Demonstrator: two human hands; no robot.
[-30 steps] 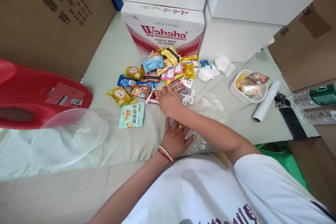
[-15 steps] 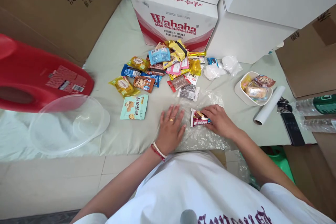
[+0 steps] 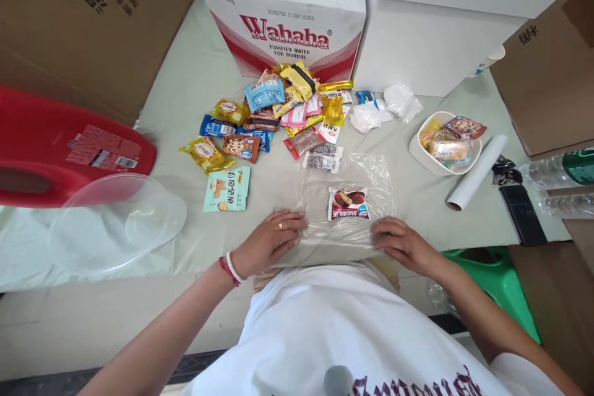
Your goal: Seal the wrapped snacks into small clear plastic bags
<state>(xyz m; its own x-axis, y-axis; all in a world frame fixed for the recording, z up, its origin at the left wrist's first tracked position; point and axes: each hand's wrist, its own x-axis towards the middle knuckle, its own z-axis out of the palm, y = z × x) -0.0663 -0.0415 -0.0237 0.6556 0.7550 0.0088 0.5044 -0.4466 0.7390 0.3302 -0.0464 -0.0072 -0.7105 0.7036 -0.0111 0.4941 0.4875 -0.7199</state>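
Observation:
A small snack packet (image 3: 348, 203) in maroon and white wrapping, with a picture of a filled cake, lies flat on a sheet of clear plastic film (image 3: 346, 236). My left hand (image 3: 271, 240) rests at the film's left edge, fingers stretched out and the thumb a little apart. At the right edge, my right hand (image 3: 404, 245) has its fingers extended over the film, just right of the packet. Neither hand touches the packet. Above the film lies a grey-and-clear sachet (image 3: 323, 158). A mint-green pouch (image 3: 227, 190) sits up and left of my left hand.
Several wrapped snacks (image 3: 264, 94) are heaped before the Wahaha box (image 3: 288, 31). To the right are a white tub (image 3: 422, 143) with snacks, a white roll (image 3: 477, 173) and a black phone (image 3: 523, 215). A clear plastic lid (image 3: 120, 223) and red jug (image 3: 106, 136) stand left.
My right hand has let go of the snack packet and moved right to the film's edge. My left hand has drawn left and down to the opposite edge. The view has shifted slightly.

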